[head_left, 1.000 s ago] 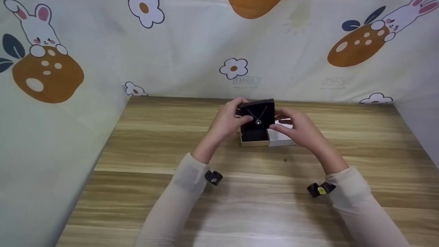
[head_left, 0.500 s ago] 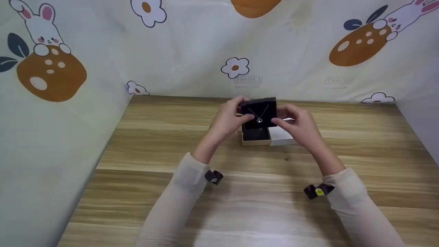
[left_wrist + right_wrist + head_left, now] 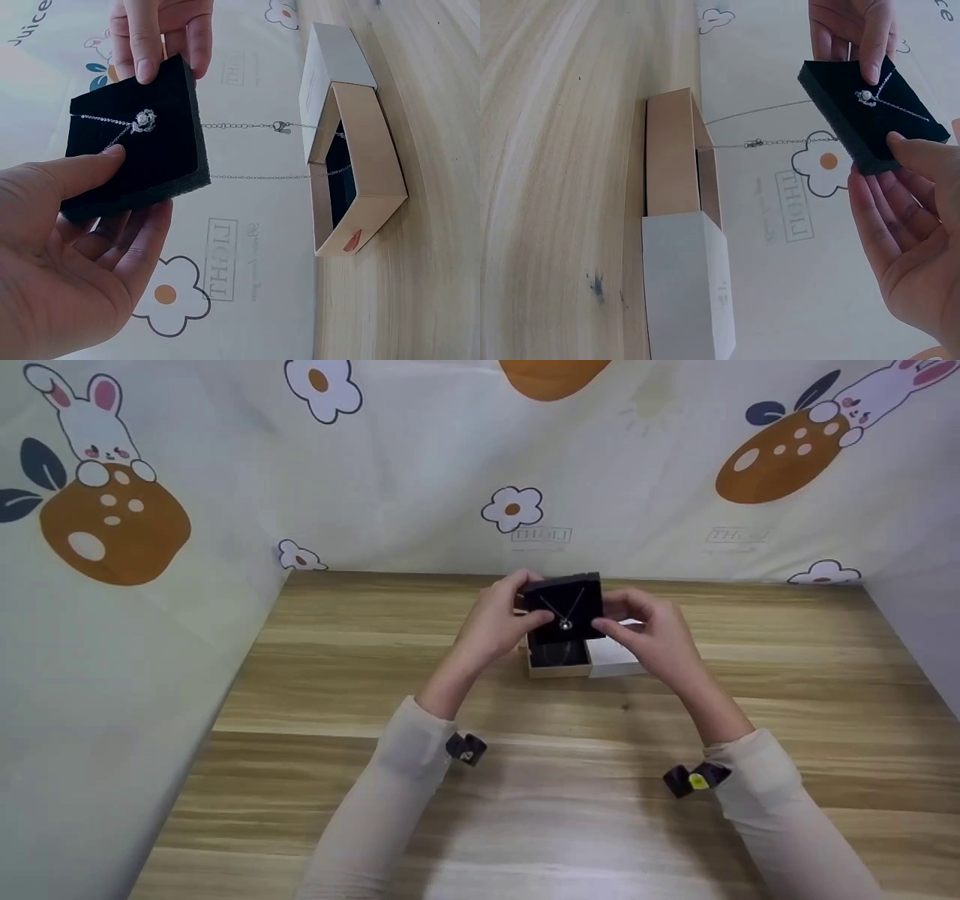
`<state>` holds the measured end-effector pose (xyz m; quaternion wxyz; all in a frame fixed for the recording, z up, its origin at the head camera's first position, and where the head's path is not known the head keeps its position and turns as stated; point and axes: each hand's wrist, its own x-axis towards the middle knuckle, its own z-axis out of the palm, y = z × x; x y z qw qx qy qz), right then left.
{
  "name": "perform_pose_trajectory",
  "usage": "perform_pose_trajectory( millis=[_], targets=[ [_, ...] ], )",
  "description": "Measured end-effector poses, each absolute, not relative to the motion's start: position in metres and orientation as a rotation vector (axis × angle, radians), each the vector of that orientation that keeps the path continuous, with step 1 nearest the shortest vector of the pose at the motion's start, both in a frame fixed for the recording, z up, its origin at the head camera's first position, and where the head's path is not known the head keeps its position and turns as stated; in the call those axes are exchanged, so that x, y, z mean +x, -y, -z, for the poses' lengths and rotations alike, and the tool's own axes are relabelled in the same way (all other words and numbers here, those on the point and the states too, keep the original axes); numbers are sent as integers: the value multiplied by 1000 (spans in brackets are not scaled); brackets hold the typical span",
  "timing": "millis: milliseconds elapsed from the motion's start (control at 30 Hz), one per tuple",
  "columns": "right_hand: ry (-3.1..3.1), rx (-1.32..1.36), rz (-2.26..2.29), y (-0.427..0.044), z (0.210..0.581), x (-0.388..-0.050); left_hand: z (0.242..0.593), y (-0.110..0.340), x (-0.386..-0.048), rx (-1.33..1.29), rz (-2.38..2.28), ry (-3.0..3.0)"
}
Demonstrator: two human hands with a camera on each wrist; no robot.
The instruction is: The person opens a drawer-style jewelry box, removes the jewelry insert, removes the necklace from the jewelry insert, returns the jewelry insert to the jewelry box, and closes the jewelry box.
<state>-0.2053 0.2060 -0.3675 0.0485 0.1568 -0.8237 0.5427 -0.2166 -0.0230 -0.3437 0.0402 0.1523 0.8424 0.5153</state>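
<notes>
1. Fingers [image 3: 142,247] of the left hand [image 3: 499,622] curl behind a black foam pad [image 3: 165,154] while the left thumb [image 3: 79,172] presses its front, so the pad is pinched by one edge.
2. On the opposite edge, the right hand [image 3: 656,637] grips the pad too, its thumb [image 3: 922,154] in front and its other fingers bent behind.
3. Held above the table, the pad stands tilted, its front turned toward the person; in the head view it hides part of the box behind it.
4. Against one second ago, the right thumb sits a little higher on the pad, having been near its lower corner; compared with half a second ago, the grip looks nearly unchanged.
5. Across the pad's front lies a silver necklace in a V, its round pendant [image 3: 142,120] between the two thumbs.
6. From the pad's lower edge, two strands of thin chain [image 3: 259,177] run down toward the box, one bearing a small clasp [image 3: 281,127].
7. Below, a tan drawer [image 3: 559,671] with a dark inside protrudes from a white sleeve [image 3: 615,660]; both rest on the table, where they were before.
8. Each wrist wears a small black device [image 3: 466,748], beside a pale cuff [image 3: 761,769].
9. Wood grain streaks the table [image 3: 300,810]; behind it hangs a pale cloth [image 3: 412,450] printed with rabbits, oranges and flowers.
</notes>
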Motion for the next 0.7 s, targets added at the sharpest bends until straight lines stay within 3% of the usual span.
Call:
perform_pose_trajectory(
  millis=[700],
  targets=[
    [2465, 448, -1687, -206, 369, -203, 350, 34, -217, 414, -1670, -2513]
  ],
)
